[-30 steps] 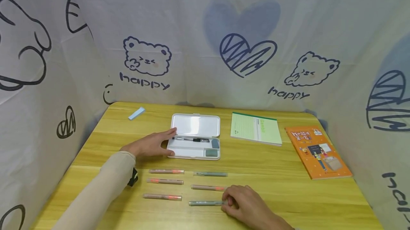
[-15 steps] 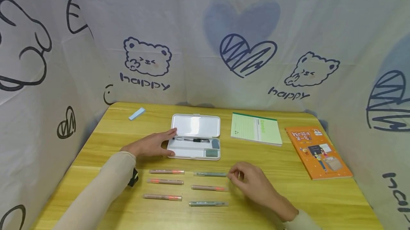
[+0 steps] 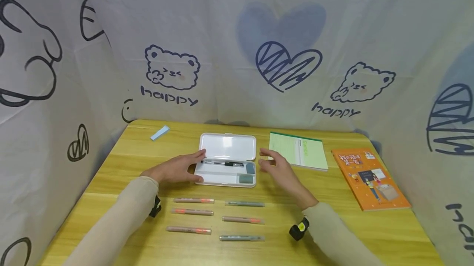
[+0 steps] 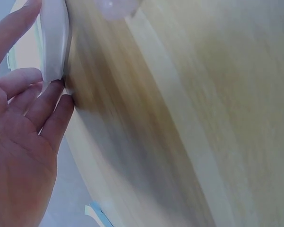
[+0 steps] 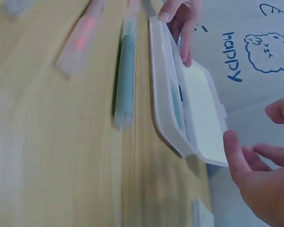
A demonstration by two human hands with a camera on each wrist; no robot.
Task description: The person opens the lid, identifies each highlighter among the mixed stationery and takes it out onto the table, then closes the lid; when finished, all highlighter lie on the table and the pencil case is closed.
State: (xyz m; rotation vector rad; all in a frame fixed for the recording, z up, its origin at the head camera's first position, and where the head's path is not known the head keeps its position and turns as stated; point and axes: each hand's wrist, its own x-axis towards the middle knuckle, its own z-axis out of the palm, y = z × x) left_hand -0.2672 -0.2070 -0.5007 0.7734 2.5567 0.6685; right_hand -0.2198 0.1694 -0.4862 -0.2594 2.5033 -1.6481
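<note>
A white pencil case (image 3: 227, 146) lies with its lid raised in the middle of the table, holding a black-and-clear pen (image 3: 226, 163), a blue-grey block (image 3: 250, 168) and a green-grey block (image 3: 245, 179). My left hand (image 3: 177, 168) grips its left end, thumb at the front corner and fingers by the lid side. To the right of the case hovers my right hand (image 3: 279, 171), its fingers loosely bent with nothing between them. Several markers lie in two columns in front, among them a green marker (image 5: 125, 80) and a pinkish marker (image 3: 194, 200).
A green notebook (image 3: 298, 151) lies behind my right hand. Farther right is an orange book (image 3: 370, 179). A pale blue strip (image 3: 160, 133) lies at the back left. Patterned cloth (image 3: 226, 44) hangs around the wooden table (image 3: 333, 233).
My right hand has left the lower right marker, passed the upper right one and moved up to the case's right end. The left hand keeps its place on the case.
</note>
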